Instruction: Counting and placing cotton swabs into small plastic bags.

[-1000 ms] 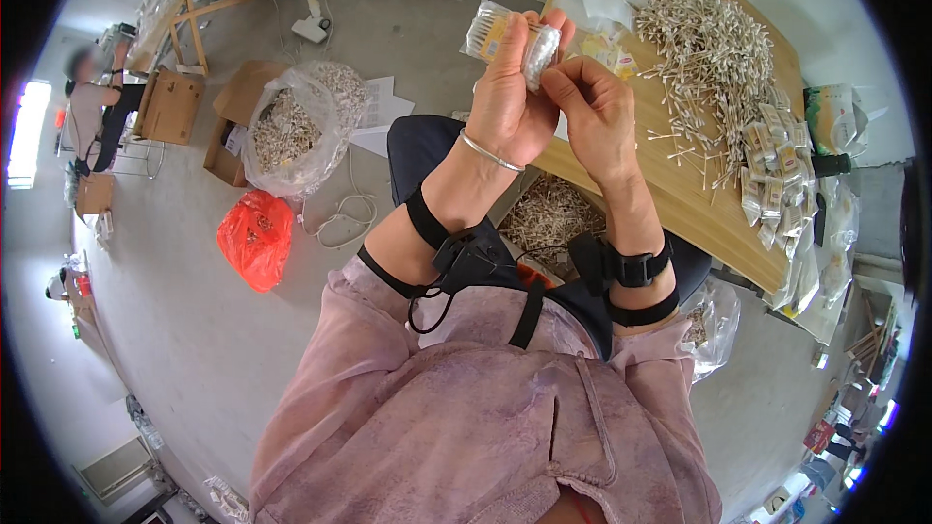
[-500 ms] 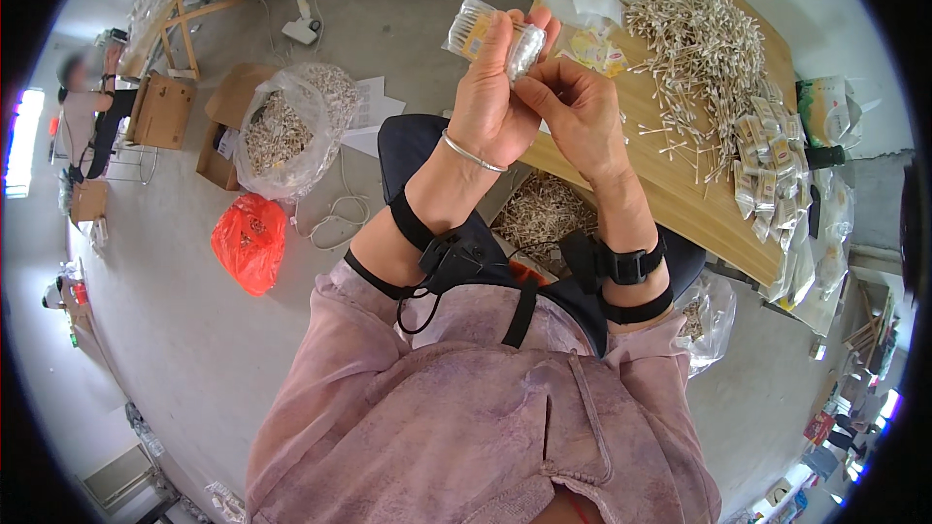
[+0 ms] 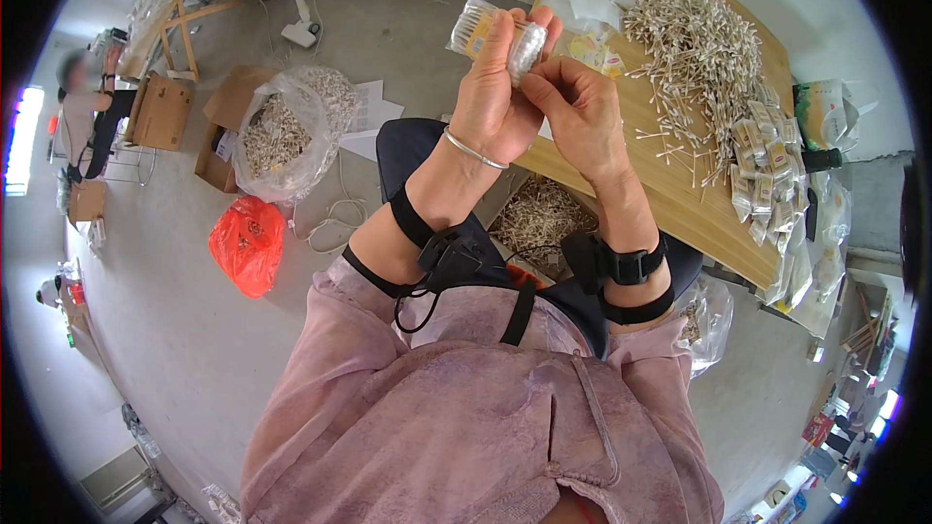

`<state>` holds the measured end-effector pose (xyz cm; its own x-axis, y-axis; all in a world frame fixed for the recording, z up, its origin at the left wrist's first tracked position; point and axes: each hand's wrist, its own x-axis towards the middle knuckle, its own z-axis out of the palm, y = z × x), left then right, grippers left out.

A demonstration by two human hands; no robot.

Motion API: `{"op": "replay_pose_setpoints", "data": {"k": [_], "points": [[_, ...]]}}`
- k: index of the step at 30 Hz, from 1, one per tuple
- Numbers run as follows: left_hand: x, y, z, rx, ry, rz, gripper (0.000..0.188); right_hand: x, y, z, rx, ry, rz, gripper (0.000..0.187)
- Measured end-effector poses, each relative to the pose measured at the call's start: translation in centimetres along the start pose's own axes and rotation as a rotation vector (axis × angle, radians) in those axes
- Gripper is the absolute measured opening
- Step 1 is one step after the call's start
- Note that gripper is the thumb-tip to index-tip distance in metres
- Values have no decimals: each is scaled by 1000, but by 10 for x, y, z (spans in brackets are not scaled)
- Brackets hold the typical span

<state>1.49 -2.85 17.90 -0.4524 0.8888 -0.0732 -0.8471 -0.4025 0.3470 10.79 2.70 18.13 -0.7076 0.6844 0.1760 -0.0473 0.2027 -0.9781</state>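
My left hand (image 3: 495, 102) is wrapped round a clear plastic pack of cotton swabs (image 3: 473, 27) with a yellow label. White swab tips show bunched at the pack's near right end, between the thumb and fingers. Close against that end, my right hand (image 3: 580, 112) has its thumb and index finger pinched together; whether they grip the wrapper's edge is too small to make out. Both hands are raised in front of the wooden table (image 3: 670, 204), where a large heap of loose cotton swabs (image 3: 694, 39) lies.
Filled swab packs (image 3: 772, 170) are piled on the table's right side, near a green box (image 3: 815, 112). Below the table edge stands a box of swabs (image 3: 544, 218). On the floor at left are a clear bag of swabs (image 3: 282, 141), a red bag (image 3: 248, 247) and cardboard boxes (image 3: 163, 112). Another person sits far left.
The bunched white tips at the pack's near end show a little more plainly. My right hand has shifted very slightly beside it; my left hand keeps its hold.
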Motion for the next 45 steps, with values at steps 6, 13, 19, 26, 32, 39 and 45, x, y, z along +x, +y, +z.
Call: {"op": "replay_pose_setpoints", "data": {"k": [6,13,19,26,32,39,45], "points": [[0,2,-1,-20,15,-17,25,0,0,0,38,-36,4,9],[-7,-4,0,42,-10,22,28,-2,-6,0,-55,-30,41,10],[-2,-3,-1,96,-8,41,30,2,1,-2,-108,-33,-74,12],[0,-5,0,61,-23,37,28,2,2,2,-53,39,-25,14],[-2,-2,-2,60,-10,45,30,3,0,8,-96,76,-55,13],[-3,1,-2,8,41,24,27,1,2,7,-56,50,-51,13],[1,-3,-1,-28,59,-2,26,0,5,4,-21,61,-47,11]]}}
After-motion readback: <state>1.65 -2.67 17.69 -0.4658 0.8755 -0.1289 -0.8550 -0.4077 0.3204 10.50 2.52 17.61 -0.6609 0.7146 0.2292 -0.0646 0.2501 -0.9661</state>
